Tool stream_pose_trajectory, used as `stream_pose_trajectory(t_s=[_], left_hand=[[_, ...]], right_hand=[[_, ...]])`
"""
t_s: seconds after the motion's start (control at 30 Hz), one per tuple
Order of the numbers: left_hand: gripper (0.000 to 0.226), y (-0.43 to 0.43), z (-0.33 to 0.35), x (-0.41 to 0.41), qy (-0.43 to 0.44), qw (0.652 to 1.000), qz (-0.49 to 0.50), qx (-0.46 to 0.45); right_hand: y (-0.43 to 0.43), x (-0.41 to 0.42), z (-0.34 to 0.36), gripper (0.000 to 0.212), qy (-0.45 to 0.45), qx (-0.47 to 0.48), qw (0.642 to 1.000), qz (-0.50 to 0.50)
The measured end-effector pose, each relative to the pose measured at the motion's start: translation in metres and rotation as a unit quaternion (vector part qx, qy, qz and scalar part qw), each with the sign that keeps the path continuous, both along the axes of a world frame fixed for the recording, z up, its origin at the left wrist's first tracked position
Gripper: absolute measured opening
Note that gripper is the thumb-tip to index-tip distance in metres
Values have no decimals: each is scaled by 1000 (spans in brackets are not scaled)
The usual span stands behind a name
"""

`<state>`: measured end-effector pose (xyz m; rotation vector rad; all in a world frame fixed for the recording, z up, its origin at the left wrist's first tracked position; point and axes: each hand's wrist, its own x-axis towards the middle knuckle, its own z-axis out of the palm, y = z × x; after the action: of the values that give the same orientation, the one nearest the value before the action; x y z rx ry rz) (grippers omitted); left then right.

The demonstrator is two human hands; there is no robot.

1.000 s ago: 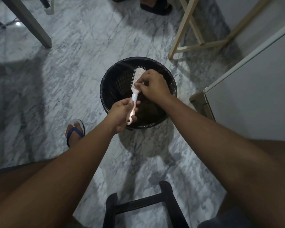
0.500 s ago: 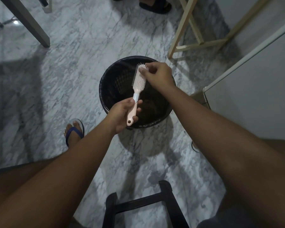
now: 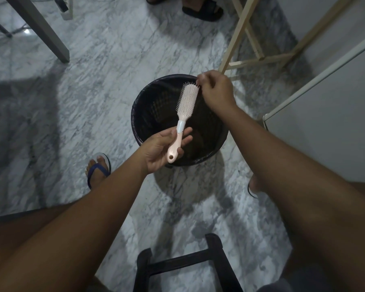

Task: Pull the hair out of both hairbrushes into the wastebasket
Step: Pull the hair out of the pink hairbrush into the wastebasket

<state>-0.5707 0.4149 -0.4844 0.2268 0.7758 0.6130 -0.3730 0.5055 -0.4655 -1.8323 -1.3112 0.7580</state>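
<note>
The left hand [image 3: 162, 147] grips the pink hairbrush [image 3: 182, 118] by its handle, fingers loosely curled, and holds it bristles-up right over the black-lined wastebasket [image 3: 141, 123], probably so that anything pulled free drops straight in. The right hand [image 3: 216, 91] is at the far tip of the brush head, fingertips [image 3: 199, 80] pinched together; whether strands are caught between them is too fine to tell. The basket stands on the marble floor [image 3: 93, 81] between the person's feet. Only one brush is in view
</note>
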Motion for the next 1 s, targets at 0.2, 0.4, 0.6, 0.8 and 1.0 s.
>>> stream_pose_trajectory(t_s=[0.2, 0.4, 0.6, 0.8, 1.0], left_hand=[[41, 5, 0, 1, 22, 999, -15, 20], [38, 7, 6, 3, 15, 999, -33, 31], [37, 5, 0, -1, 15, 998, -38, 39], [38, 7, -3, -2, 45, 998, -28, 42], [38, 1, -2, -3, 53, 997, -41, 49]], right_hand=[[-17, -12, 1, 65, -88, -36, 984, 152], [-9, -13, 6, 19, -110, -11, 988, 105], [-3, -4, 5, 15, -16, 34, 999, -6], [-13, -14, 1, 48, -55, -33, 993, 104], [2, -13, 11, 23, -64, -31, 995, 64]])
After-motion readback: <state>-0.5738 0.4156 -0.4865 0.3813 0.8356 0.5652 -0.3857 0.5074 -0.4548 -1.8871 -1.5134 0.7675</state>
